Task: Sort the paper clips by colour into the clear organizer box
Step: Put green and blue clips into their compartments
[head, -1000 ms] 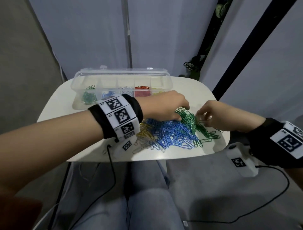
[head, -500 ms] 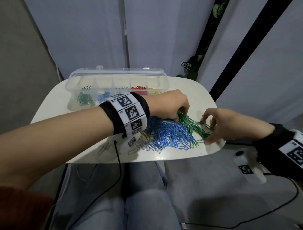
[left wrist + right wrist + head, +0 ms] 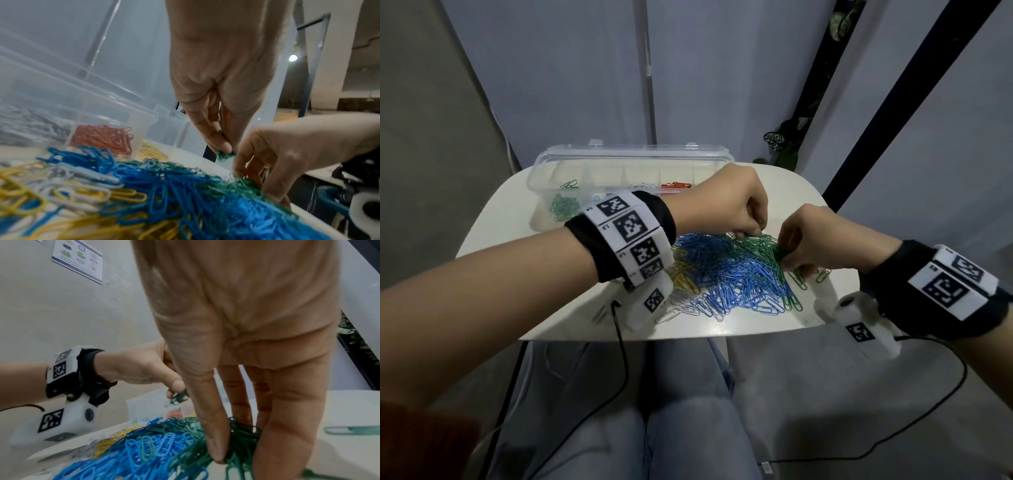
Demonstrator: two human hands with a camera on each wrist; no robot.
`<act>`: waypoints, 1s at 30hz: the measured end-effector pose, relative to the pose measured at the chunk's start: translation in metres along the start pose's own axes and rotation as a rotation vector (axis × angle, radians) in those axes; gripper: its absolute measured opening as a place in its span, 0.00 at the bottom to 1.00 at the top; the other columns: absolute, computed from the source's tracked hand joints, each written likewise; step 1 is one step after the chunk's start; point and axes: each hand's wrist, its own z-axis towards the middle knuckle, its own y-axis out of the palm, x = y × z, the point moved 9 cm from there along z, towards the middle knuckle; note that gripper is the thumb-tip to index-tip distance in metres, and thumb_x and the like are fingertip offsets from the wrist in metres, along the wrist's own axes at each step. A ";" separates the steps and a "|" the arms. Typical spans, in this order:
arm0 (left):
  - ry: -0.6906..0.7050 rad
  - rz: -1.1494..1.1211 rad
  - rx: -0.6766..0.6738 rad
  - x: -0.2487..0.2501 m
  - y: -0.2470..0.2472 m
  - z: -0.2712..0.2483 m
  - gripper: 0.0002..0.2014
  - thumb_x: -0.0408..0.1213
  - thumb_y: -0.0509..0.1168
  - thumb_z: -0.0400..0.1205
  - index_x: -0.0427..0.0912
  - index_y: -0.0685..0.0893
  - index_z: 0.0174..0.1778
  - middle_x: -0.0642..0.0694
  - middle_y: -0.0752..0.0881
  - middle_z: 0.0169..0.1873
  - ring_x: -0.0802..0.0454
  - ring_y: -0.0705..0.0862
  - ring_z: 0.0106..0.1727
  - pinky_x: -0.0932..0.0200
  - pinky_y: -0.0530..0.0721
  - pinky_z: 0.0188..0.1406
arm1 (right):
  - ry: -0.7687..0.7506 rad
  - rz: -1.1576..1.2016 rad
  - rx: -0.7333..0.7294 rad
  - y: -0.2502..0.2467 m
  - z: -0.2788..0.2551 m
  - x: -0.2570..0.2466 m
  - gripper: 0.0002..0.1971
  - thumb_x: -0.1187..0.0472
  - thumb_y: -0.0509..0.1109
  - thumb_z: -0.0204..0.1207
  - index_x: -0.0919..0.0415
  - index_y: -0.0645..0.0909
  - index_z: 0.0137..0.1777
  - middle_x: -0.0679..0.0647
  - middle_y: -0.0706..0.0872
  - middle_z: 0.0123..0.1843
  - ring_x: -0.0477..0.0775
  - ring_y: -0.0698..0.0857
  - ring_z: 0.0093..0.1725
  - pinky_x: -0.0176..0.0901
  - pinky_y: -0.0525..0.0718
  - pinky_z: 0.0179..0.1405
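A mixed pile of paper clips lies on the white table: blue in the middle, green at the right, yellow and white at the left. Behind it stands the clear organizer box with green, white, red and yellow clips in separate compartments. My left hand pinches a few green clips just above the pile. My right hand has thumb and fingers dug into a bunch of green clips at the pile's right edge.
A loose green clip lies on the table right of the pile, more near the front right edge. The box lid stands open at the back. Cables hang from both wrist cameras over my lap. A dark post and a plant stand behind.
Both hands have closed in on the green part of the pile. The right hand moved left and now grips a bunch of green clips; the left hand lifted a few.
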 end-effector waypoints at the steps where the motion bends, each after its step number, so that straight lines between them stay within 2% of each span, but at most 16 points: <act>1: -0.028 -0.100 0.017 -0.003 -0.005 -0.003 0.05 0.24 0.76 0.70 0.31 0.90 0.40 0.39 0.90 0.31 0.48 0.90 0.31 0.64 0.88 0.36 | 0.005 0.001 -0.001 0.000 0.001 -0.001 0.10 0.70 0.82 0.64 0.65 0.86 0.43 0.62 0.89 0.38 0.58 0.90 0.28 0.44 0.88 0.28; 3: -0.085 -0.289 0.048 -0.007 -0.016 -0.013 0.06 0.22 0.76 0.70 0.27 0.89 0.41 0.36 0.89 0.32 0.44 0.90 0.33 0.58 0.90 0.37 | 0.010 -0.016 -0.009 0.001 0.001 -0.003 0.11 0.70 0.82 0.63 0.64 0.85 0.44 0.62 0.90 0.37 0.58 0.90 0.28 0.45 0.89 0.28; 4: -0.114 -0.373 0.057 -0.009 -0.020 -0.018 0.06 0.21 0.75 0.71 0.26 0.88 0.42 0.37 0.89 0.31 0.46 0.89 0.33 0.59 0.90 0.35 | 0.013 -0.022 -0.016 0.002 0.001 -0.004 0.13 0.69 0.83 0.63 0.63 0.84 0.45 0.62 0.90 0.38 0.58 0.89 0.27 0.46 0.89 0.29; 7: -0.201 -0.565 0.063 -0.018 -0.031 -0.034 0.06 0.19 0.72 0.72 0.25 0.86 0.45 0.44 0.88 0.26 0.57 0.87 0.27 0.71 0.82 0.26 | 0.019 -0.025 -0.025 0.003 0.001 -0.006 0.16 0.69 0.84 0.61 0.60 0.82 0.45 0.62 0.89 0.39 0.56 0.88 0.25 0.46 0.89 0.28; 10: -0.246 -0.677 0.114 -0.032 -0.048 -0.052 0.06 0.19 0.71 0.72 0.26 0.86 0.44 0.44 0.89 0.28 0.55 0.87 0.29 0.68 0.84 0.31 | 0.016 -0.023 -0.002 0.002 0.002 -0.006 0.15 0.70 0.84 0.61 0.60 0.82 0.43 0.62 0.88 0.39 0.56 0.88 0.24 0.47 0.89 0.27; 13: -0.294 -0.696 0.248 -0.055 -0.082 -0.077 0.05 0.19 0.71 0.72 0.29 0.86 0.41 0.44 0.89 0.28 0.54 0.88 0.31 0.66 0.86 0.34 | 0.017 -0.013 0.021 0.001 0.005 -0.004 0.13 0.71 0.82 0.62 0.62 0.82 0.41 0.62 0.89 0.37 0.57 0.88 0.23 0.47 0.88 0.26; 16: -0.356 -0.579 0.405 -0.080 -0.126 -0.108 0.05 0.20 0.72 0.72 0.31 0.86 0.39 0.46 0.89 0.26 0.56 0.87 0.29 0.67 0.86 0.35 | 0.011 -0.009 0.046 0.000 0.006 -0.005 0.09 0.72 0.81 0.63 0.63 0.83 0.38 0.64 0.89 0.35 0.60 0.88 0.24 0.49 0.89 0.26; 21: -0.511 -0.282 0.574 -0.119 -0.175 -0.144 0.10 0.18 0.73 0.71 0.21 0.85 0.47 0.51 0.86 0.20 0.60 0.85 0.22 0.72 0.83 0.27 | 0.015 0.004 0.045 0.000 0.007 -0.006 0.08 0.73 0.81 0.63 0.66 0.83 0.35 0.67 0.88 0.34 0.65 0.89 0.27 0.56 0.89 0.27; 23: -0.563 -0.175 0.578 -0.131 -0.179 -0.149 0.08 0.17 0.73 0.70 0.22 0.85 0.45 0.53 0.84 0.16 0.62 0.83 0.19 0.74 0.80 0.22 | 0.024 -0.010 0.046 0.000 0.008 -0.008 0.09 0.73 0.81 0.63 0.67 0.83 0.36 0.67 0.88 0.34 0.65 0.89 0.28 0.59 0.89 0.28; 25: -0.627 -0.083 0.572 -0.144 -0.179 -0.152 0.06 0.17 0.73 0.70 0.22 0.86 0.42 0.53 0.83 0.15 0.63 0.81 0.17 0.73 0.79 0.19 | 0.031 -0.026 0.054 -0.001 0.007 -0.010 0.09 0.73 0.81 0.63 0.68 0.83 0.37 0.67 0.88 0.34 0.65 0.89 0.28 0.59 0.89 0.28; 27: -0.689 -0.017 0.538 -0.156 -0.175 -0.152 0.06 0.18 0.75 0.69 0.23 0.87 0.40 0.47 0.85 0.21 0.61 0.82 0.17 0.71 0.82 0.21 | 0.025 -0.059 0.057 -0.002 0.007 -0.012 0.08 0.73 0.80 0.63 0.69 0.83 0.36 0.66 0.88 0.32 0.64 0.89 0.28 0.58 0.89 0.28; 30: -0.754 0.141 0.448 -0.162 -0.166 -0.150 0.05 0.21 0.76 0.68 0.32 0.88 0.33 0.40 0.88 0.28 0.58 0.84 0.20 0.67 0.84 0.23 | 0.012 -0.128 0.051 -0.002 0.006 -0.016 0.06 0.72 0.80 0.63 0.69 0.85 0.33 0.64 0.88 0.27 0.62 0.89 0.26 0.57 0.90 0.30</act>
